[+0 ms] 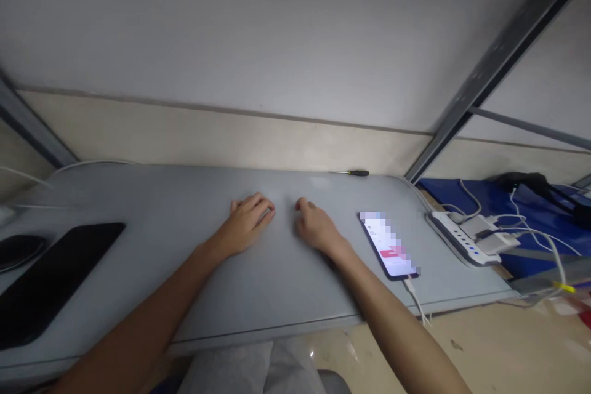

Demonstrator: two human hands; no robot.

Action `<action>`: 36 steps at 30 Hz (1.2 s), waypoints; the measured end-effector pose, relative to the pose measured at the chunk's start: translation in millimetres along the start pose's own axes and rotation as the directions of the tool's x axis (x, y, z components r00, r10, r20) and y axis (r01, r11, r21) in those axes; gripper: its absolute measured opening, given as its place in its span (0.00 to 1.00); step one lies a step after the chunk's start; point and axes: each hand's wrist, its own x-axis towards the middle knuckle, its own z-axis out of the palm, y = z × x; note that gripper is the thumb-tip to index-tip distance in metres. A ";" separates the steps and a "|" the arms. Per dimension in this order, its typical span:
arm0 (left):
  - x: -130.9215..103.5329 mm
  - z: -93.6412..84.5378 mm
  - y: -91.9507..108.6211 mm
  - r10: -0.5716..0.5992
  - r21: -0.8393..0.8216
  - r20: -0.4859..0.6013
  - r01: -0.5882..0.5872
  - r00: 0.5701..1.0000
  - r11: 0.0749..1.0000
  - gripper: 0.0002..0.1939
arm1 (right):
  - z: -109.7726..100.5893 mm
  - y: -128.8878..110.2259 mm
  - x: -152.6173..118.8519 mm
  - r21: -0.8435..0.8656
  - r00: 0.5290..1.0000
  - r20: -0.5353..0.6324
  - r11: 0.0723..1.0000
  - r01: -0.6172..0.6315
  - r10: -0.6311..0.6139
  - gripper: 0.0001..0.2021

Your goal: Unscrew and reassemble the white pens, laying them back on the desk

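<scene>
My left hand (252,220) rests palm down on the grey tabletop (277,289), its fingers slightly bent and a little apart, with no object seen in it. A short gap to its right, my right hand (318,228) lies on the same surface, curled into a loose fist; nothing sticks out of it, though its palm side is hidden. Nearest to my right hand is a phone (381,240) with its screen lit and partly blurred, a white cable (415,298) plugged into its lower end. Behind the hands, near the wall, lies a screwdriver (359,173) with a black and yellow handle.
On the right edge stands a white power strip (455,237) with chargers and several cables. A flat black slab (60,283) and a rounded black object (21,251) lie at left. Metal posts (462,95) rise on both sides; a blue surface (530,209) adjoins at right.
</scene>
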 end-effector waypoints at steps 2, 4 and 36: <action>0.1 -2.1 2.9 -0.002 0.002 0.003 0.002 1.000 1.000 0.15 | -6.2 6.0 2.4 0.272 1.000 -0.011 0.962 0.027 -0.025 0.14; 0.3 -2.8 4.9 0.003 -0.006 0.000 -0.003 1.000 1.000 0.14 | -9.4 8.3 4.9 0.571 0.999 0.018 0.820 -0.043 0.040 0.14; 0.4 25.9 43.7 -0.124 -0.844 0.287 0.312 0.950 0.437 0.13 | 8.3 -23.8 0.4 0.862 0.936 -0.273 0.376 0.340 -0.221 0.28</action>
